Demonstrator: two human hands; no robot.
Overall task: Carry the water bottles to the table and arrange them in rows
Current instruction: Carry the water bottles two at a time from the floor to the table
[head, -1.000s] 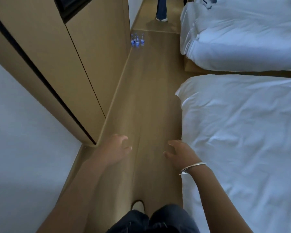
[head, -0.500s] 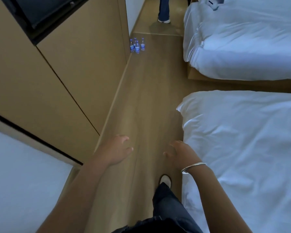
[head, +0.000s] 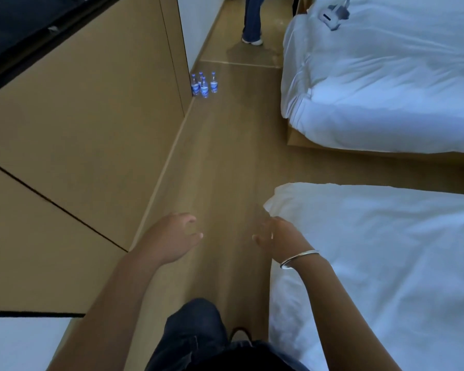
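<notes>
Ahead: four water bottles [head: 204,84] clustered upright on wood floor [head: 225,162], beside cabinet [head: 97,108] corner. Left hand [head: 176,238] and right hand [head: 276,234] both out front, fingers loosely curled, holding nothing. White bed [head: 386,263] at right.

Four water bottles [head: 204,84] stand clustered on the wooden floor [head: 225,162] at upper centre, beside a cabinet [head: 97,124]. Low in frame, a left hand [head: 175,238] and braceleted right hand [head: 275,236] reach forward, empty, fingers loosely curled, beside a white bed [head: 386,263].
</notes>
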